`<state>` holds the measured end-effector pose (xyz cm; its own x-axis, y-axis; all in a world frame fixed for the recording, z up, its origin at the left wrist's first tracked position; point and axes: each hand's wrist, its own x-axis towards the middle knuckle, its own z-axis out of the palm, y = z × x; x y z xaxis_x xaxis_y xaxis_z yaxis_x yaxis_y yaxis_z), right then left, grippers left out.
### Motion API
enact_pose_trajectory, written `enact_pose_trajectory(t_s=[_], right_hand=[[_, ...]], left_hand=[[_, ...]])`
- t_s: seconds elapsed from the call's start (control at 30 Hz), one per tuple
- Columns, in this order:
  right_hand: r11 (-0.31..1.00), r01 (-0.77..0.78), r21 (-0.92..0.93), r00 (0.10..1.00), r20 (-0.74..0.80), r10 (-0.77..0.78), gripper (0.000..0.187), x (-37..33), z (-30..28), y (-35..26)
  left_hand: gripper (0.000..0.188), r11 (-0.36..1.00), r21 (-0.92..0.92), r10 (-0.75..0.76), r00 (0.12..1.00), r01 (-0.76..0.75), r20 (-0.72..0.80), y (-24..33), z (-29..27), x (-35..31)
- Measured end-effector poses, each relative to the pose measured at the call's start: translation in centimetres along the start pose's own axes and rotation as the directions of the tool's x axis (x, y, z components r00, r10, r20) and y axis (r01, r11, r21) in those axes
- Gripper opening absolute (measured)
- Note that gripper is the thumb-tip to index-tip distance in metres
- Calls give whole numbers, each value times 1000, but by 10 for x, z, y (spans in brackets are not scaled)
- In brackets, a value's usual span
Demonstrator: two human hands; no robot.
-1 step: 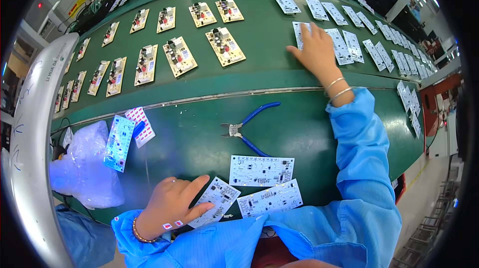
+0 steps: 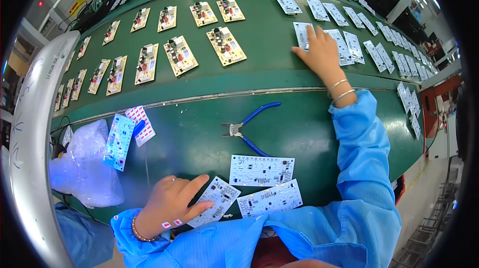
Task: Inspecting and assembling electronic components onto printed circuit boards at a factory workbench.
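White circuit board (image 2: 219, 199): 1, flat and aslant at the near edge of the counter (image 2: 199, 153), partly beneath the left hand (image 2: 174, 200).
Left hand: fingers spread, thumb across the board's face, not closed round it; pressure cannot be told.
Right hand (image 2: 315, 48): fingers extended, thumb held apart, over the back board (image 2: 300, 33); contact cannot be told.
Handling (judged): light, stiff, smooth-faced, apt to slide; small mounted parts fragile. Best hold: the 2 long edges, fingers off the components.
Containers: 1 clear plastic bag (image 2: 92, 168), crumpled, at left; contents cannot be made out. 1 blue-lit board (image 2: 119, 143) lies just beside its right side, near a red-and-white sticker sheet (image 2: 144, 136).
Adjacent: 2 further white boards (image 2: 262, 171), right of the left hand; 1 pair of blue-handled cutters (image 2: 234, 129), handles apart.
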<state>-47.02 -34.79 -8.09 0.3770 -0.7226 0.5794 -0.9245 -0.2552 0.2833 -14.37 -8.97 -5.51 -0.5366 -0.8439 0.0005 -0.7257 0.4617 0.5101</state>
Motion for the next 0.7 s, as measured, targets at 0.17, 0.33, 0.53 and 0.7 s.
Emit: enact_pose_trajectory(t_s=[0.17,0.33,0.53,0.7], right_hand=[[942,-278,189,930,300,214,58,-1,-13,11],[610,217,762,950,-23,-310,63,6,-37,-78],[192,538,821,713,-321,-624,61,39,-81,-196],[80,633,770,654,-476,-588,62,56,-94,-237]], left_hand=[[40,998,-15,60,973,-65,-221,-22,-4,-3],[68,995,-28,-96,789,99,-607,-65,0,-8],[87,945,236,6,712,226,-702,-91,-23,-10],[94,889,320,-8,709,328,-705,-109,-37,-28]])
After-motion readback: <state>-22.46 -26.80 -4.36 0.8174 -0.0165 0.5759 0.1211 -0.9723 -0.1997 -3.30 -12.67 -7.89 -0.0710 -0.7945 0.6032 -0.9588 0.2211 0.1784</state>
